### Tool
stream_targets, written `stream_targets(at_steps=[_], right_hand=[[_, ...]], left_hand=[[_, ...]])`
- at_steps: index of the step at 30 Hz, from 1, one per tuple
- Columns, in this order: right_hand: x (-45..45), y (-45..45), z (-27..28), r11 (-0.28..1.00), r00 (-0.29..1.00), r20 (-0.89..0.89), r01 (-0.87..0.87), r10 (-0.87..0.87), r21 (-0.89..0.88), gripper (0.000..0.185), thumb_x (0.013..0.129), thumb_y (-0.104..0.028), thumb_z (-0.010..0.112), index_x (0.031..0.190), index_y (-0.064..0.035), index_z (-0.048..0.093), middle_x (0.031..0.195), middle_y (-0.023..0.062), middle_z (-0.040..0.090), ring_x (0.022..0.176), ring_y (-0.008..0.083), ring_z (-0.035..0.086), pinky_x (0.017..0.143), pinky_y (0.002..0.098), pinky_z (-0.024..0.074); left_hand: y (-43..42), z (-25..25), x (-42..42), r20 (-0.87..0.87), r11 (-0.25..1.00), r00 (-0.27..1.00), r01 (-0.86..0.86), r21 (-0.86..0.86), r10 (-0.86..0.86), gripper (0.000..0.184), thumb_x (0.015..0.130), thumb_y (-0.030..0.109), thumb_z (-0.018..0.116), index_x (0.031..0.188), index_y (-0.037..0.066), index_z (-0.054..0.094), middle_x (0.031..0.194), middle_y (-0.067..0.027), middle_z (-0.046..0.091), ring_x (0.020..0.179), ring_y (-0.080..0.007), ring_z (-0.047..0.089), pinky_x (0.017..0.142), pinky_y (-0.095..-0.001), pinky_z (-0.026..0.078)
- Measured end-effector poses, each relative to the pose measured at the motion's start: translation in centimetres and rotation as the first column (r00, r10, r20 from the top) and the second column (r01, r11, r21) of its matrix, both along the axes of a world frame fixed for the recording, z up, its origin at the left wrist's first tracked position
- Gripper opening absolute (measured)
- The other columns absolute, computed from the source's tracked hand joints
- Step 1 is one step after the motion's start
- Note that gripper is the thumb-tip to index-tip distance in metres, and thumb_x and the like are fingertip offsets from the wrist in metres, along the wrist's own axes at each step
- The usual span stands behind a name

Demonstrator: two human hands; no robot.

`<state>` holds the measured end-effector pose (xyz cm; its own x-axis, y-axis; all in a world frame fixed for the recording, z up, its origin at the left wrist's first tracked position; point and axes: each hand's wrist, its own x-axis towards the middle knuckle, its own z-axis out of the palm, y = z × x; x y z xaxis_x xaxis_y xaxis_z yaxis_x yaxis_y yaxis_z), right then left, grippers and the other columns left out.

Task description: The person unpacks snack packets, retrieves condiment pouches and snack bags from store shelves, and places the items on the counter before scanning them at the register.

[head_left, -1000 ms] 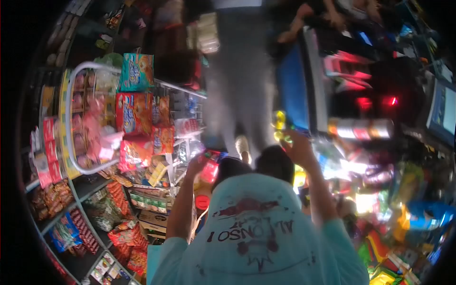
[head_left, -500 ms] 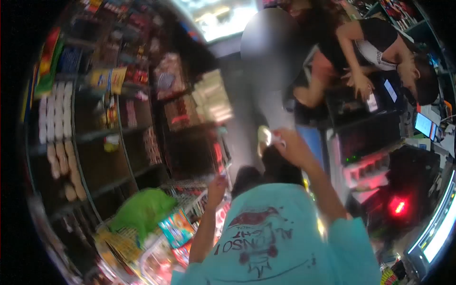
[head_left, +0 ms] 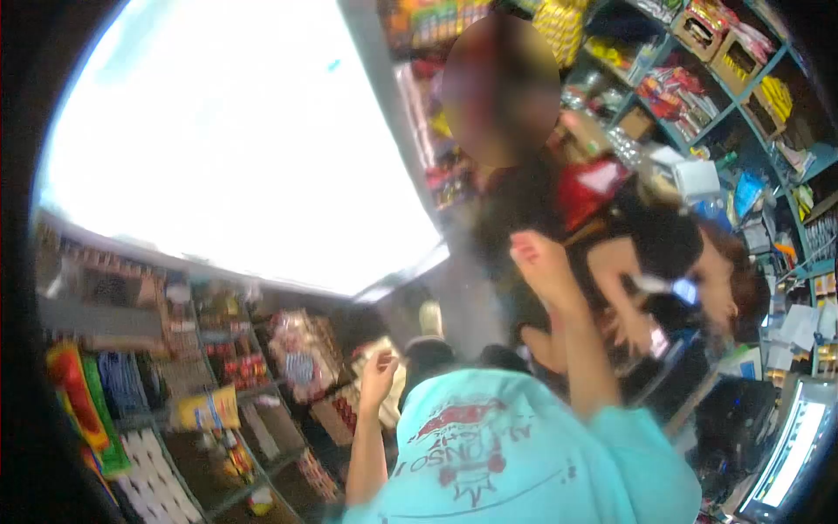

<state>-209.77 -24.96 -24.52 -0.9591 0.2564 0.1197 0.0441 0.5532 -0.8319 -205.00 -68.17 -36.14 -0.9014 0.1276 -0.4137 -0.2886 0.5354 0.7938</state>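
My left hand (head_left: 379, 377) hangs at my left side, its fingers loosely curled with nothing visible in them. It is nearest to cream-coloured packs (head_left: 371, 354) and boxed goods by the shelves. My right hand (head_left: 539, 266) is raised ahead of my body, its fingers bent into a blurred fist. Whether anything is inside it cannot be made out. Beyond it are a person in dark clothing and a red item (head_left: 587, 194). My turquoise printed shirt (head_left: 489, 437) fills the lower middle, and a light-coloured shoe (head_left: 429, 319) shows on the floor below me.
Shelves of packaged goods (head_left: 231, 358) line the left side. A glaring bright opening (head_left: 227, 148) takes up the upper left. At right, another person's hand (head_left: 637, 336) is near a lit phone (head_left: 659, 341). A monitor (head_left: 793, 454) stands lower right, with stocked shelves (head_left: 724, 113) above.
My view has turned, bringing the bright opening and right-hand shelves further in. My left hand has risen in view. A small whitish thing seen at my right hand no longer shows.
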Motion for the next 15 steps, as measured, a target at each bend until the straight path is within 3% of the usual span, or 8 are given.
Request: stream_targets(at_steps=[1, 4, 9, 10, 11, 13, 14, 15], right_hand=[[-2.4, 1.5, -0.1, 0.999, 0.999, 0.028, 0.041, -0.042, 0.022, 0.027, 0.091, -0.015, 0.068, 0.113, -0.0001, 0.065, 0.102, 0.0164, 0.071, 0.092, 0.028, 0.07, 0.083, 0.0376, 0.0546], [-8.9, 5.6, 2.4, 0.976, 0.981, 0.042, 0.193, -0.19, -0.096, 0.027, 0.093, -0.013, 0.067, 0.116, -0.0002, 0.064, 0.102, 0.0129, 0.072, 0.091, 0.0226, 0.07, 0.082, 0.0343, 0.0545], [-19.2, 18.2, 3.6, 0.903, 0.912, 0.013, 0.407, -0.41, -0.138, 0.025, 0.095, -0.01, 0.066, 0.118, -0.0009, 0.064, 0.1, 0.0093, 0.072, 0.088, 0.0145, 0.067, 0.078, 0.0287, 0.0541], [-21.4, 21.4, 3.3, 0.891, 0.897, 0.028, 0.441, -0.441, -0.11, 0.025, 0.096, -0.011, 0.066, 0.119, -0.0007, 0.064, 0.098, 0.0088, 0.071, 0.087, 0.013, 0.066, 0.079, 0.0278, 0.0532], [-23.7, 24.9, 1.8, 0.879, 0.893, 0.021, 0.446, -0.449, -0.168, 0.025, 0.096, -0.011, 0.066, 0.118, -0.0006, 0.065, 0.099, 0.0088, 0.072, 0.088, 0.0131, 0.066, 0.079, 0.0279, 0.0531], [-30.1, 32.6, -0.3, 0.859, 0.892, -0.01, 0.433, -0.452, -0.274, 0.025, 0.096, -0.011, 0.066, 0.118, -0.0003, 0.065, 0.099, 0.0088, 0.072, 0.088, 0.0133, 0.066, 0.081, 0.028, 0.0529], [-33.1, 36.1, -0.7, 0.875, 0.892, -0.001, 0.442, -0.451, -0.196, 0.025, 0.096, -0.011, 0.066, 0.118, 0.0, 0.065, 0.102, 0.0098, 0.072, 0.092, 0.0148, 0.067, 0.083, 0.0287, 0.0529], [-36.7, 39.8, -1.7, 0.89, 0.907, 0.012, 0.416, -0.421, -0.187, 0.025, 0.096, -0.011, 0.066, 0.118, 0.0, 0.065, 0.102, 0.0102, 0.072, 0.093, 0.0155, 0.068, 0.083, 0.0291, 0.0532]], left_hand=[[2.2, 0.7, -4.8, 0.029, 0.992, 0.993, 0.114, -0.048, -0.113, 0.039, 0.092, 0.019, 0.069, 0.124, -0.003, 0.062, 0.105, -0.0143, 0.072, 0.095, -0.0214, 0.069, 0.084, -0.035, 0.054], [11.5, 5.0, -16.5, 0.04, 0.932, 0.931, 0.362, 0.005, -0.362, 0.037, 0.095, 0.015, 0.066, 0.127, -0.003, 0.06, 0.111, -0.0157, 0.071, 0.1, -0.0209, 0.068, 0.087, -0.0349, 0.054], [27.8, 4.9, -30.7, 0.015, 0.731, 0.772, 0.594, 0.335, -0.635, 0.037, 0.098, 0.017, 0.064, 0.13, -0.001, 0.056, 0.116, -0.0098, 0.065, 0.101, -0.0157, 0.064, 0.089, -0.0296, 0.052], [31.8, 7.3, -33.3, 0.027, 0.729, 0.748, 0.637, 0.251, -0.663, 0.039, 0.098, 0.02, 0.065, 0.131, 0.001, 0.056, 0.116, -0.0085, 0.065, 0.1, -0.0154, 0.064, 0.086, -0.0297, 0.053], [34.1, 3.4, -35.5, -0.023, 0.715, 0.727, 0.68, 0.164, -0.686, 0.041, 0.098, 0.022, 0.066, 0.132, 0.002, 0.056, 0.117, -0.0078, 0.066, 0.099, -0.0163, 0.065, 0.085, -0.0316, 0.053], [41.8, 4.7, -40.8, -0.028, 0.712, 0.765, 0.612, 0.344, -0.643, 0.043, 0.098, 0.024, 0.066, 0.133, 0.002, 0.055, 0.119, -0.0092, 0.066, 0.099, -0.0175, 0.065, 0.088, -0.0336, 0.053], [45.3, 4.3, -43.4, -0.113, 0.724, 0.768, 0.634, 0.273, -0.63, 0.045, 0.097, 0.026, 0.067, 0.134, 0.002, 0.055, 0.122, -0.0109, 0.066, 0.102, -0.0202, 0.066, 0.091, -0.0358, 0.053], [48.8, 3.6, -46.3, -0.079, 0.74, 0.776, 0.623, 0.252, -0.626, 0.046, 0.097, 0.026, 0.067, 0.134, 0.001, 0.055, 0.123, -0.0117, 0.066, 0.103, -0.0213, 0.066, 0.092, -0.0362, 0.052]])
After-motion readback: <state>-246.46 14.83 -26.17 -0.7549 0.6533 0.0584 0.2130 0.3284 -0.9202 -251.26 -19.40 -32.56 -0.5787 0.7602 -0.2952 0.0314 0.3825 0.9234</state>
